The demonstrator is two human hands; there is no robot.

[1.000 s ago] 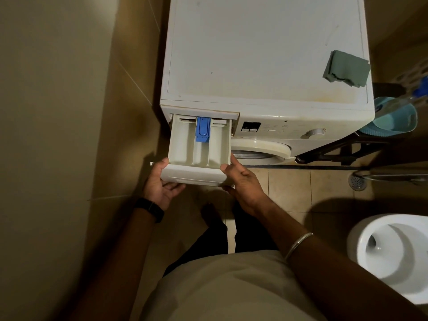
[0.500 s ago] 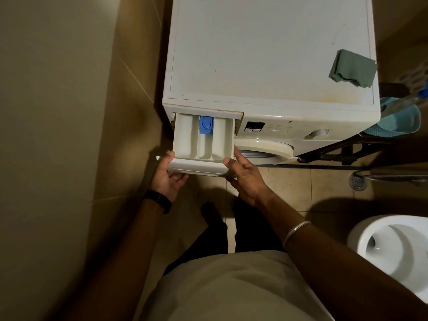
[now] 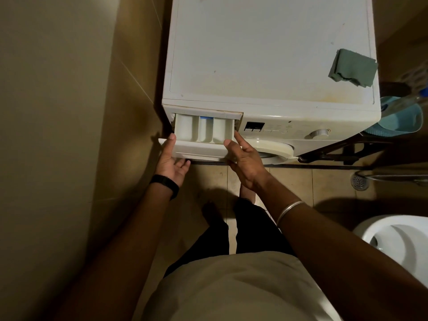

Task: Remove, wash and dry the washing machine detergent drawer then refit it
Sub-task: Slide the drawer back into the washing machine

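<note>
The white detergent drawer (image 3: 203, 133) sticks partly out of its slot at the top left of the white washing machine (image 3: 266, 54). Three compartments show, with a sliver of the blue insert at the back of the middle one. My left hand (image 3: 172, 162) holds the drawer's front panel at its left end, thumb on top and fingers underneath. At the panel's right end my right hand (image 3: 245, 161) holds it too, thumb on the top edge and forefinger stretched along the drawer's right side.
A folded grey-green cloth (image 3: 353, 67) lies on the machine's top at the right. A tiled wall (image 3: 58, 135) runs close on the left. A white toilet bowl (image 3: 398, 239) stands at the lower right, with a floor drain (image 3: 359, 181) and a light blue basin (image 3: 398, 122) beyond it.
The drawer has slid further into the machine, hiding most of the blue insert. Both hands moved forward with its front panel.
</note>
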